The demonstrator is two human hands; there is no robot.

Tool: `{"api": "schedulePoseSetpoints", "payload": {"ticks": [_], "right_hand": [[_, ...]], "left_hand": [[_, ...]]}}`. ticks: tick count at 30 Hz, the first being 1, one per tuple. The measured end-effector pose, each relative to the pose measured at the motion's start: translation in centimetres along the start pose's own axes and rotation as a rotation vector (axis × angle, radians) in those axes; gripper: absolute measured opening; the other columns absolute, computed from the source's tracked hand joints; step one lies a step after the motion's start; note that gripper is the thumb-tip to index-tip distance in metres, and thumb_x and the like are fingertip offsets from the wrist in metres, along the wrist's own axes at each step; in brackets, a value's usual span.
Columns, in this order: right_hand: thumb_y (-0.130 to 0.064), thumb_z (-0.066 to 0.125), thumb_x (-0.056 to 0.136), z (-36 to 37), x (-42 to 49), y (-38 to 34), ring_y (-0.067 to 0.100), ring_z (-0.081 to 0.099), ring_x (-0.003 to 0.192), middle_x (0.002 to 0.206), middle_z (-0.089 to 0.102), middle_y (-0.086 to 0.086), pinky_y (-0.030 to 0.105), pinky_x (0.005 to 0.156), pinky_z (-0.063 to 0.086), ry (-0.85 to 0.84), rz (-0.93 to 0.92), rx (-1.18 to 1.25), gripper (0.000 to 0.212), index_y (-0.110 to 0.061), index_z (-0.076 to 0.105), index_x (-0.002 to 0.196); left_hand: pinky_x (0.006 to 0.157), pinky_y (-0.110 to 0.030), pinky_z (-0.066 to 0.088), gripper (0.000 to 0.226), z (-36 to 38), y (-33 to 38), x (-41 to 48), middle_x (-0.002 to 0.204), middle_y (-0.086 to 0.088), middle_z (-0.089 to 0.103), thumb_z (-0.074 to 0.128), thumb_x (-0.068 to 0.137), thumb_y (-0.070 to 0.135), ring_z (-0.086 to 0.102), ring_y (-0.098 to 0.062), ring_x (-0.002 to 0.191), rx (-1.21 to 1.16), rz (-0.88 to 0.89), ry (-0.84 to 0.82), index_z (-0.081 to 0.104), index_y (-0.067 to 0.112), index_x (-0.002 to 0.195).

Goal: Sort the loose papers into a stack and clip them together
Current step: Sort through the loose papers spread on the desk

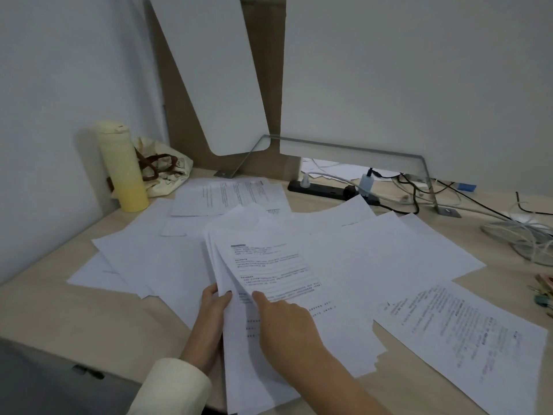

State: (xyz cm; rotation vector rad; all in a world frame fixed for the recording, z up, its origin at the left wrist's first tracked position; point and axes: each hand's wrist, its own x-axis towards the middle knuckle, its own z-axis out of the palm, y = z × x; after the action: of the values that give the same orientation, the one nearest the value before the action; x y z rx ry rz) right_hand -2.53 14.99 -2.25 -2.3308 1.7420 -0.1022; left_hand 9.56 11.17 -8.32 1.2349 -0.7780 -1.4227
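Observation:
My left hand [211, 320] grips the lower left edge of a fanned bundle of printed papers [266, 265], held just above the desk. My right hand [287, 327] lies on top of the bundle, its forefinger pressing the front sheet. Loose white sheets [143, 259] lie spread over the wooden desk [74, 319] to the left, behind and to the right. One printed sheet [466, 333] lies askew at the right front. Small coloured clips [543, 292] show at the right edge, partly cut off.
A tall yellow bottle [121, 166] and a cloth bag [163, 170] stand at the back left. A black power strip [321, 188] with plugs and tangled cables [520, 235] fills the back right. White partition panels [389, 85] close off the back.

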Motion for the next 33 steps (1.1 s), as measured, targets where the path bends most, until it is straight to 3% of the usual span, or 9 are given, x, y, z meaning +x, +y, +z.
{"api": "schedulePoseSetpoints", "payload": {"ticks": [5,9,12,15,19,24,26,29,33], "right_hand": [[-0.005,0.034,0.094,0.1,0.5,-0.5,0.022,0.041,0.083,0.121,0.057,0.017,0.028,0.057,0.027,-0.040,-0.010,0.034,0.054,-0.012,0.020,0.146],[-0.008,0.034,0.095,0.6,1.0,-0.7,0.032,0.056,0.107,0.122,0.057,0.018,0.030,0.072,0.040,-0.003,-0.024,0.109,0.050,-0.012,0.024,0.144],[-0.022,0.027,0.100,0.9,1.0,-0.4,0.031,0.058,0.106,0.119,0.062,0.014,0.033,0.080,0.042,0.055,-0.060,0.209,0.042,-0.014,0.034,0.140],[-0.028,0.024,0.101,1.1,0.9,0.7,0.029,0.057,0.110,0.123,0.062,0.011,0.037,0.094,0.042,0.038,-0.070,0.302,0.043,-0.018,0.037,0.141],[-0.025,0.032,0.099,1.0,0.5,2.5,0.020,0.054,0.115,0.129,0.059,0.003,0.031,0.096,0.041,-0.010,-0.087,0.466,0.038,-0.023,0.049,0.133],[-0.014,0.042,0.097,-0.8,-0.7,6.9,0.011,0.059,0.104,0.113,0.065,-0.007,0.015,0.088,0.046,0.146,-0.006,0.708,0.029,-0.021,0.064,0.113],[-0.008,0.042,0.095,-2.1,-1.6,9.9,0.009,0.060,0.091,0.099,0.065,-0.010,0.007,0.071,0.045,0.258,0.081,0.795,0.029,-0.028,0.064,0.093],[-0.003,0.044,0.091,-3.5,-3.1,15.4,0.014,0.061,0.079,0.092,0.067,-0.007,0.013,0.061,0.043,0.473,0.298,0.782,0.033,-0.029,0.060,0.077],[-0.008,0.050,0.091,-3.8,-5.2,23.6,0.019,0.058,0.089,0.112,0.064,0.007,0.025,0.071,0.043,0.586,0.616,0.597,0.018,-0.015,0.061,0.103]], "left_hand": [[0.070,-0.034,0.046,0.038,0.0,-0.3,0.5,0.115,-0.011,0.058,0.041,0.095,0.031,0.059,-0.023,0.093,-0.004,-0.044,0.013,0.040,0.016,0.131],[0.089,-0.039,0.047,0.080,0.2,0.1,0.9,0.132,-0.003,0.053,0.052,0.076,0.067,0.057,-0.022,0.113,0.102,-0.023,0.005,0.036,0.018,0.137],[0.108,-0.047,0.035,0.074,0.1,-0.1,1.1,0.143,-0.006,0.043,0.057,0.082,0.053,0.046,-0.027,0.127,0.123,-0.012,0.016,0.030,0.017,0.141],[0.100,-0.044,0.043,0.042,-0.1,-0.2,1.3,0.128,-0.006,0.056,0.058,0.088,0.031,0.056,-0.026,0.113,0.147,0.003,-0.030,0.043,0.022,0.126],[0.076,-0.030,0.047,0.061,0.0,0.1,1.0,0.120,-0.008,0.061,0.065,0.068,0.019,0.061,-0.021,0.099,0.308,0.043,-0.051,0.048,0.014,0.127],[0.071,-0.028,0.043,0.046,1.1,1.3,0.1,0.116,-0.006,0.055,0.050,0.089,-0.003,0.053,-0.023,0.099,0.279,0.114,-0.028,0.043,0.014,0.131],[0.071,-0.027,0.044,0.046,2.4,2.3,-0.6,0.115,-0.005,0.056,0.051,0.089,-0.001,0.055,-0.021,0.095,0.212,0.125,-0.072,0.045,0.017,0.131],[0.068,-0.027,0.045,0.045,4.7,2.9,-0.9,0.105,0.003,0.061,0.052,0.089,0.001,0.058,-0.012,0.089,0.185,0.148,-0.127,0.047,0.021,0.129],[0.061,-0.019,0.045,0.045,8.7,2.2,-0.4,0.096,0.014,0.059,0.051,0.089,0.000,0.056,-0.003,0.084,0.186,0.158,-0.185,0.047,0.025,0.126]]}}
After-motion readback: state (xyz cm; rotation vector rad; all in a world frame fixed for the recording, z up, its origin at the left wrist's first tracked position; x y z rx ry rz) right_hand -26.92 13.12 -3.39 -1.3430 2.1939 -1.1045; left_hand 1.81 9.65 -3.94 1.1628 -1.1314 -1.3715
